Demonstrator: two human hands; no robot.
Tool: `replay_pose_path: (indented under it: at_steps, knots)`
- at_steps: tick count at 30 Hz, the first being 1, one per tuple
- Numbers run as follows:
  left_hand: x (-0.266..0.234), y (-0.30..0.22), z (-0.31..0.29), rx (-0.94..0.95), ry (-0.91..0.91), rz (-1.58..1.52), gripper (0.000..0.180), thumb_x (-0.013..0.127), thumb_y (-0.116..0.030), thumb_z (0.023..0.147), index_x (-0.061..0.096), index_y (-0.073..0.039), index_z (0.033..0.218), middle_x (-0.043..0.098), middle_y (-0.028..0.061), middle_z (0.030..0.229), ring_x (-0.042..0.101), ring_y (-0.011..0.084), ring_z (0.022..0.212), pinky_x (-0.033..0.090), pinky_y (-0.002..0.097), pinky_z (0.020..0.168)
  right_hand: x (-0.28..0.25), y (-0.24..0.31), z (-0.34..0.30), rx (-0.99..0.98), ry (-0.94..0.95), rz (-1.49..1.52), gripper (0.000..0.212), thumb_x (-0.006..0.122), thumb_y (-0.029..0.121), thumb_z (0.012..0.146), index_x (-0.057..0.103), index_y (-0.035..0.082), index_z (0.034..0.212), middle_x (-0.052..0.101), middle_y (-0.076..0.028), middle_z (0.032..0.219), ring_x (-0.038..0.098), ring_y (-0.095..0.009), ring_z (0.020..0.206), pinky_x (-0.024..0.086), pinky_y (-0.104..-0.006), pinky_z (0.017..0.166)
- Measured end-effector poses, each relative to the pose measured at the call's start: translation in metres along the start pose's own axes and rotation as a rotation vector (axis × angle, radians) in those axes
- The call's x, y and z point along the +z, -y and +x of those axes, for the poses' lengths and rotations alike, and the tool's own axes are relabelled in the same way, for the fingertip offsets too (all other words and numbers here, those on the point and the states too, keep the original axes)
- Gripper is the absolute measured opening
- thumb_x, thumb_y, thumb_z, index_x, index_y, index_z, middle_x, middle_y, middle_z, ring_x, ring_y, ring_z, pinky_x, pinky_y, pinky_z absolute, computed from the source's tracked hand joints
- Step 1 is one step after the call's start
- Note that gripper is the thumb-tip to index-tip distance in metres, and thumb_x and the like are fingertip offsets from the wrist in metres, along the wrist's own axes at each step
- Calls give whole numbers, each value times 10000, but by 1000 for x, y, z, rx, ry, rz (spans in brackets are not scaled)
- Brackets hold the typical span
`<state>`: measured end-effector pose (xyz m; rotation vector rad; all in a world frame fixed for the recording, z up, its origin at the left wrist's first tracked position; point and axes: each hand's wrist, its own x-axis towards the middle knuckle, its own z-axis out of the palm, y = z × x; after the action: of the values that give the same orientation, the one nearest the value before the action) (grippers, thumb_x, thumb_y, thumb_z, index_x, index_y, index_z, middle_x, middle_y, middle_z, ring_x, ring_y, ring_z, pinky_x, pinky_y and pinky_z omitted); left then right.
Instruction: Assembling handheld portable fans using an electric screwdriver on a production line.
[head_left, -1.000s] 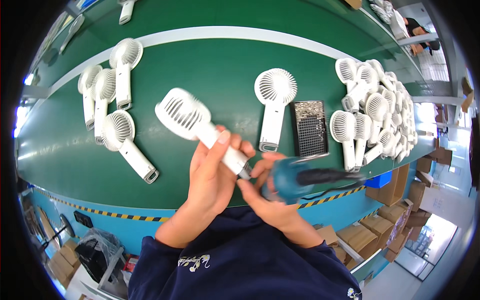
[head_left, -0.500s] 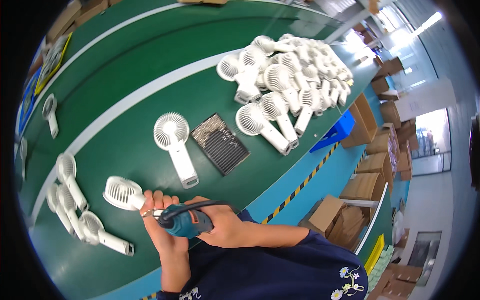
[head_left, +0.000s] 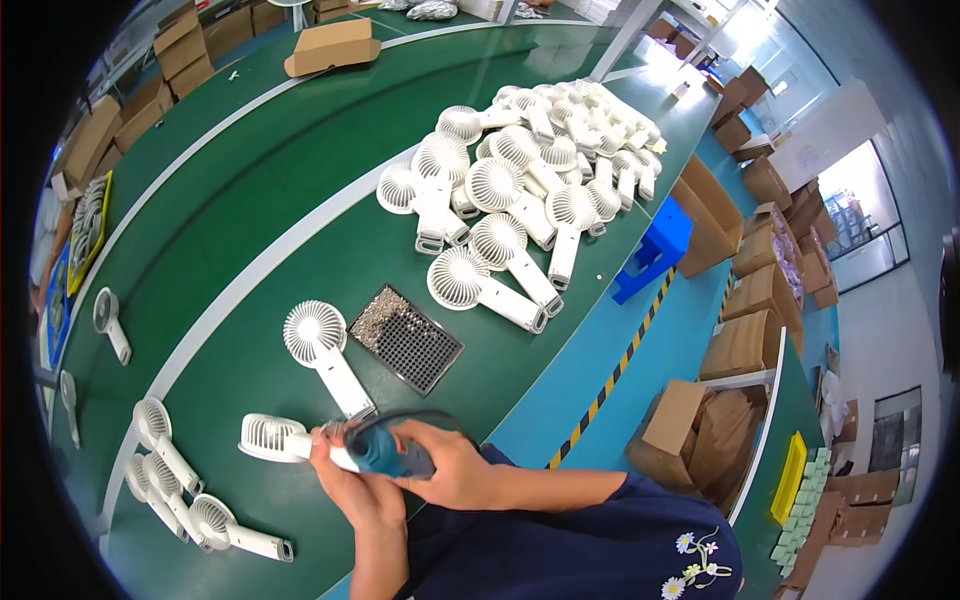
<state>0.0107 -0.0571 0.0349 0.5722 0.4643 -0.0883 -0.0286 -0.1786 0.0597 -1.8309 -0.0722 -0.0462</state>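
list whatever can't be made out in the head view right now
All in the head view:
Teal power tool tip: lost in blur and behind the left hand; contact cannot be told.
Held white fan: part of its handle is covered by the left hand.
Small pieces in the black tray: too small to identify.
Fan pile: overlapping fans hide the count.
Navy top: cut off by the lower edge.

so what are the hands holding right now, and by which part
The left hand holds a white fan by its handle, just below the head; the right hand holds a teal power tool around its body.
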Motion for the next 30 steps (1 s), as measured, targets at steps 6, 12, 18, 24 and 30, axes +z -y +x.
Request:
replay_pose_path:
  at_steps: [6, 12, 18, 24, 30]
  knots:
    - [3, -6, 9, 223, -22, 118, 60, 520, -100, 915, 481, -62, 890, 582, 89, 710, 607, 192, 673, 494, 348, 688, -5, -35, -11, -53, -115, -186, 364, 808, 160, 695, 627, 1, 969, 665, -155, 861, 665, -296, 735, 531, -364, 676]
    - [29, -18, -10, 68, -24, 29, 179, 557, -78, 899, 389, -80, 961, 535, 59, 750, 607, 210, 685, 496, 359, 698, -3, -14, -6, -8, -124, -9, 251, 782, 94, 691, 594, 6, 832, 623, -129, 708, 624, -267, 596, 480, -345, 561]
    - [22, -18, -15, 127, -14, 73, 181, 546, -80, 892, 380, -72, 962, 504, 56, 751, 588, 196, 648, 499, 376, 716, -10, -11, -2, -250, 28, -293, 203, 754, 61, 670, 595, 10, 785, 597, -140, 678, 603, -304, 565, 469, -347, 534]
    - [7, -20, -18, 18, -53, 10, 188, 545, -87, 893, 386, -70, 992, 488, 69, 745, 597, 212, 645, 519, 385, 659, 17, -6, 4, -291, 118, -272, 226, 720, 8, 704, 593, -63, 878, 676, -204, 932, 666, -287, 755, 501, -331, 702]
    - [33, -30, -9, 93, 70, 163, 246, 604, -113, 807, 461, -42, 993, 591, 95, 836, 613, 214, 878, 481, 348, 837, -6, -13, 8, 34, 127, 56, 396, 805, 213, 735, 634, 12, 1031, 627, -94, 885, 624, -209, 832, 493, -322, 731]
